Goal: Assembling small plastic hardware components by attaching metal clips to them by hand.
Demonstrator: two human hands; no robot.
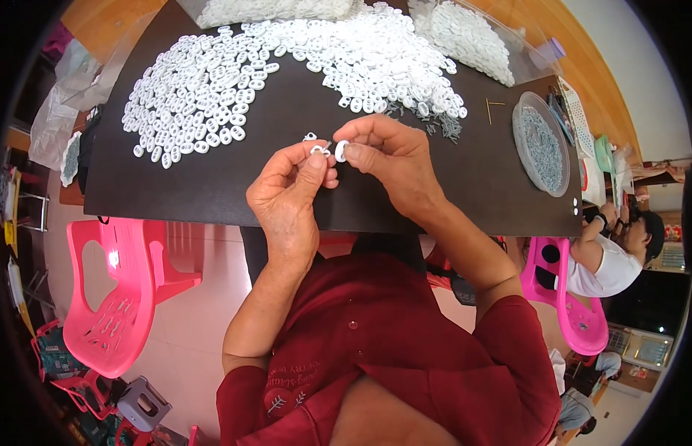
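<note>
Over the near part of the dark table, my two hands are close together. My left hand (290, 186) pinches a small white plastic part (320, 150) between thumb and fingers. My right hand (394, 156) grips a white oval plastic piece (341, 151) by its edge, right beside that part. A tiny grey bit shows between them; whether the two pieces touch I cannot tell. Another small white part (309, 137) shows just beyond my left fingers. Beyond my hands spreads a large heap of white oval pieces (204, 89) with holes. Small grey pins (444, 126) lie at its right edge.
A round clear tub (520, 141) of grey pins stands at the right. Clear bins hold more white parts (468, 37) at the back. Two thin brass-coloured sticks (489, 111) lie nearby. Pink chairs (111, 297) flank me; another person (610, 256) sits at the right.
</note>
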